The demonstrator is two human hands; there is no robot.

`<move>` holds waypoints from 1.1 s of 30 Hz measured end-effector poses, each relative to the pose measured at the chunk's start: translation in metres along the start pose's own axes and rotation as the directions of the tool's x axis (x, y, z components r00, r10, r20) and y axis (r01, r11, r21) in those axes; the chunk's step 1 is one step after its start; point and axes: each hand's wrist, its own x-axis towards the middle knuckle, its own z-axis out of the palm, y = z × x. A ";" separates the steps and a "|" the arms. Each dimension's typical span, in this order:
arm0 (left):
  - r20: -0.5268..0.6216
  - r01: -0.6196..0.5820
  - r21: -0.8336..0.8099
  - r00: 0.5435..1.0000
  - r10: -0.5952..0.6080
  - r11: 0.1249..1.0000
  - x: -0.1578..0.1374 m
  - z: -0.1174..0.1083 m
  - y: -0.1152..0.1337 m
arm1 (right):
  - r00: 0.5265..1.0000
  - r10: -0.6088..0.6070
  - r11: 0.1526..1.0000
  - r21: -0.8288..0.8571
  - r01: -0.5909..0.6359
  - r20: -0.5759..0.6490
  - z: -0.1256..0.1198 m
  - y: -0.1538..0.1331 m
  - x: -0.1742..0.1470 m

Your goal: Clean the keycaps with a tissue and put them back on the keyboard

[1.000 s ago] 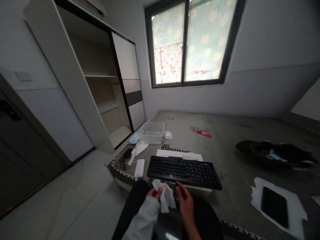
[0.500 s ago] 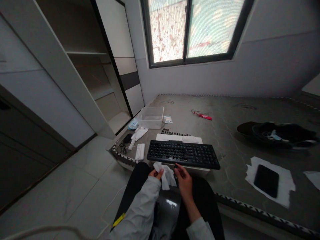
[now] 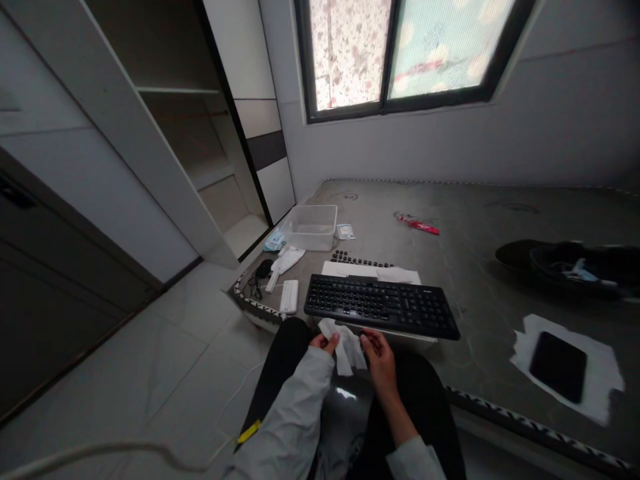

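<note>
A limp, crumpled white tissue (image 3: 344, 348) is pinched by the closed fingers of the left hand (image 3: 325, 343); by the bent fingertips of the right hand (image 3: 381, 358) a small dark piece (image 3: 363, 334) is gripped, too small to be identified. Just beyond both, the black keyboard (image 3: 380, 304) is laid crosswise near the bed's (image 3: 470, 213) edge.

Clothed in a creased, pale grey left sleeve (image 3: 295, 415) reaching the wrist, a matching right sleeve (image 3: 416, 461) ending on the forearm, and black trousers (image 3: 425, 393); bare at left hand (image 3: 324, 343) and right hand (image 3: 381, 359).
</note>
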 end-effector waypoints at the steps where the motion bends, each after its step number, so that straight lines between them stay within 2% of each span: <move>1: 0.004 0.000 -0.009 1.000 0.000 1.000 -0.001 0.000 0.001 | 1.000 0.002 1.000 -0.003 -0.002 0.005 0.000 0.002 0.000; 9: -0.005 -0.018 -0.049 1.000 0.018 0.999 0.001 -0.003 -0.005 | 0.997 0.031 0.995 -0.097 -0.024 0.067 0.005 0.010 -0.002; 14: 0.036 0.012 -0.051 0.999 -0.010 0.999 0.001 -0.005 -0.003 | 0.995 0.000 0.963 -0.268 0.027 0.100 0.006 0.011 -0.001; 18: 0.034 0.030 -0.049 0.999 -0.028 0.998 0.003 -0.006 -0.003 | 0.993 0.010 0.938 -0.344 0.031 0.115 0.008 0.017 0.000; 24: 0.011 0.044 -0.085 0.999 -0.043 0.995 0.006 -0.009 0.001 | 0.988 0.057 0.880 -0.474 0.019 0.145 0.015 0.018 -0.002; 28: 0.002 0.075 -0.154 0.997 -0.075 0.985 0.007 -0.012 0.009 | 0.988 0.064 0.811 -0.584 0.033 0.144 0.013 0.015 -0.001; 33: 0.013 0.103 -0.206 0.995 -0.103 0.973 0.011 -0.015 0.009 | 0.986 -0.036 0.745 -0.654 0.134 0.161 0.007 0.002 0.007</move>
